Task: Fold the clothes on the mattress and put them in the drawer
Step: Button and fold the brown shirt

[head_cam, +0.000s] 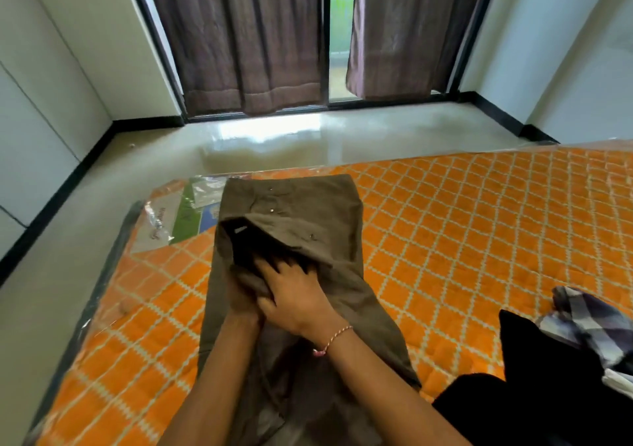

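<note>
Trousers (291,226), one olive-brown pair, lie lengthwise on the orange quilted mattress (462,223), waistband at the far end and legs running back toward you; your two hands meet on them at about the middle of their length. Your right hand (294,295), the one with the cord bracelet (334,337), lies on top with fingers spread and reaching into a dark pocket-like opening in the cloth just beyond the grip; whether those fingers pinch anything inside, I cannot tell. Your left hand (245,296) sits just beside and partly beneath the right, mostly hidden; it appears to bunch a fold of the fabric, though its fingers do not show clearly.

Progress, as a judgement: the folding has barely begun; this pair is still at full length, being straightened rather than folded. Well to the right of the grip and nearer you waits a small heap: one black garment (534,360), one checked garment (589,319), and a scrap of white cloth (616,379) at the frame's edge, none of them folded. So four pieces can be counted, though more may lie out of sight; no drawer appears in view, and nothing looks ready to go in one.
</note>
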